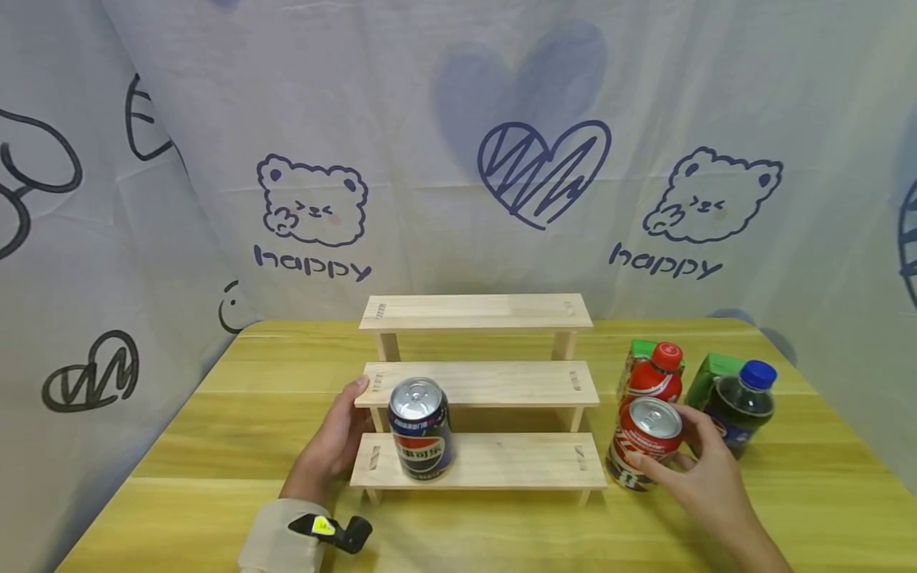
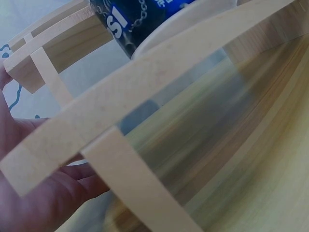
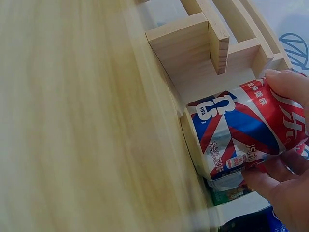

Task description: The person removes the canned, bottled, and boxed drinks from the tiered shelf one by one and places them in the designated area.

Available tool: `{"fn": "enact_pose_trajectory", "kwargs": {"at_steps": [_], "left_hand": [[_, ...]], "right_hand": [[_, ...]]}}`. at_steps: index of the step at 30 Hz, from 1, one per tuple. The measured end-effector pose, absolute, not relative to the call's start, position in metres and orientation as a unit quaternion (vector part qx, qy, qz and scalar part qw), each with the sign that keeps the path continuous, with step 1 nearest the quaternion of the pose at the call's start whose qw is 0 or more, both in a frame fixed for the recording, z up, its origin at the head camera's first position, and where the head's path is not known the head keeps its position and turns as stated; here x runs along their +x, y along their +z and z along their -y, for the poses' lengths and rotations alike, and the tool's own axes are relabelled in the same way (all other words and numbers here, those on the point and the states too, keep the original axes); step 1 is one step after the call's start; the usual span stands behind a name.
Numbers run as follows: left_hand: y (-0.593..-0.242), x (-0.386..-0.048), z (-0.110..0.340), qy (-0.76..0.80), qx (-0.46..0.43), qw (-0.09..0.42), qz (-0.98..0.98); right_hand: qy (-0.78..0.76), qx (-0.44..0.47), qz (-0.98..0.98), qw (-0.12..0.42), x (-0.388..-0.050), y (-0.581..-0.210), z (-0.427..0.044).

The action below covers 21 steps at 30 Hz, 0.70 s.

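A three-step wooden display shelf stands on the table. My left hand holds its left side, fingers at the end of the middle step; in the left wrist view some fingers pass behind the boards. A dark blue Pepsi can stands upright on the left part of the lowest step. To the right of the shelf, my right hand grips a red cola can, thumb on one side and fingers on the other. Whether that can's base touches the table, I cannot tell.
Behind the red can are a red-capped bottle and a green-topped carton. A dark bottle with a blue cap and another green carton stand farther right. A printed white curtain hangs behind the table.
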<state>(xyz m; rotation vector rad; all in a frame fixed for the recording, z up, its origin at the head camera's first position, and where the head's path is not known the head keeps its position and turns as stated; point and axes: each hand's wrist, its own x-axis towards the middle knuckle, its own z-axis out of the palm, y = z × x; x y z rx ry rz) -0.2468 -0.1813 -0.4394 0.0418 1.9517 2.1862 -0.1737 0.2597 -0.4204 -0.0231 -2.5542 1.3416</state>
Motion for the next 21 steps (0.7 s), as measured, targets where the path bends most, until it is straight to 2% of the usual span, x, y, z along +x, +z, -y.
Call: {"fn": "enact_pose_trajectory", "kwargs": {"at_steps": [16, 21], "left_hand": [[-0.439, -0.247, 0.182, 0.741, 0.007, 0.105, -0.663], [-0.436, -0.245, 0.181, 0.74, 0.018, 0.109, -0.664]], "right_hand": [[0.464, 0.018, 0.876, 0.131, -0.173, -0.416, -0.26], [0.461, 0.016, 0.875, 0.147, -0.169, -0.407, -0.259]]}}
